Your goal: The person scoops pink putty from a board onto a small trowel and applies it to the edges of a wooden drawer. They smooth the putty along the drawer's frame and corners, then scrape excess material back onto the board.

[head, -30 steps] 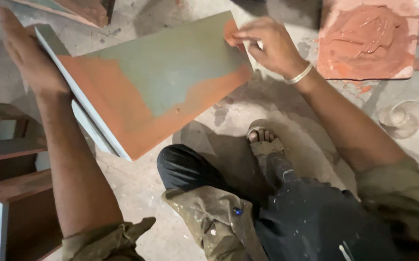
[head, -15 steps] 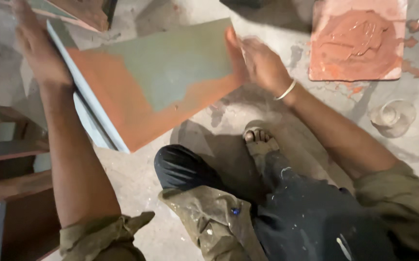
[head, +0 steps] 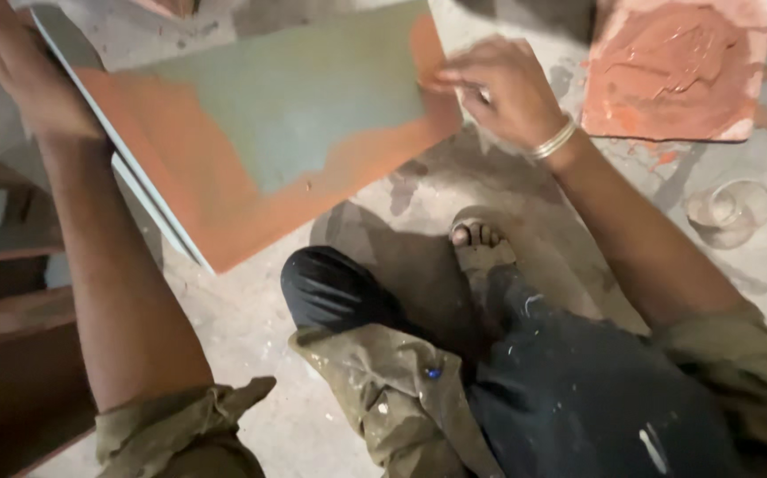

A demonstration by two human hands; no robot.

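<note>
A flat rectangular panel (head: 295, 106) lies tilted before me, grey-green in its middle and coated orange-red along its near and right edges. My left hand (head: 25, 75) grips its far left edge and steadies it. My right hand (head: 503, 93) rests at the panel's right edge, fingers pinched on a small thin tool that is mostly hidden, pressed against the orange coating. A bangle circles that wrist.
A board heaped with orange-red paste (head: 676, 71) lies on the concrete floor at the upper right. A small clear cup (head: 724, 212) stands below it. Brown panels (head: 11, 292) are stacked at the left. My bare foot (head: 481, 243) and folded legs fill the foreground.
My right hand has slid a little down along the panel's right edge. The view has shifted, so the panel and paste board sit higher in frame. My left hand keeps its grip.
</note>
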